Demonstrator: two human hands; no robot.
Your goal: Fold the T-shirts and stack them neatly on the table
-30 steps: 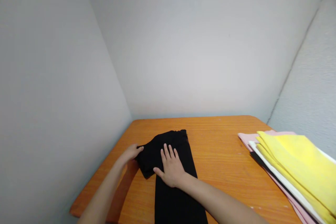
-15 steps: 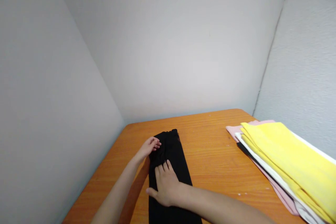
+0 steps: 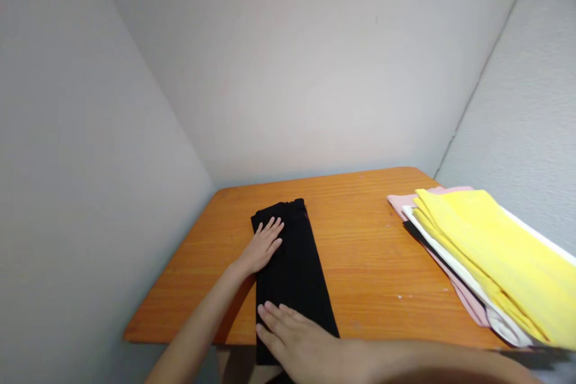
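- At nine o'clock, a plain grey left wall runs alongside the table.
- The orange wooden table, with its rounded far corners at about eleven and one o'clock, has its near left corner at eight.
- The left hand rests palm down on the black cloth, at ten o'clock from the cloth's middle. Its fingers are spread apart, clamped on nothing; the forearm comes in from seven and casts a shadow on the wood.
- The folded black cloth lies as a long strip left of the table's middle, running from near twelve o'clock down to six. Its far end is slightly gathered; its near end reaches past the table's front edge.
- The pale back wall stands beyond the table at twelve.
- The right hand lies flat over the cloth's near end, at six o'clock, fingers extended and pointing toward ten, gripping nothing. Its forearm comes in from four.
- A few small white specks dot the wood toward four.
- At three o'clock sits a stack of folded cloths, well apart from both hands: yellow cloth on top, with white cloth, black fabric and pink cloth showing at the edges.
- A textured right wall rises behind the stack at two.
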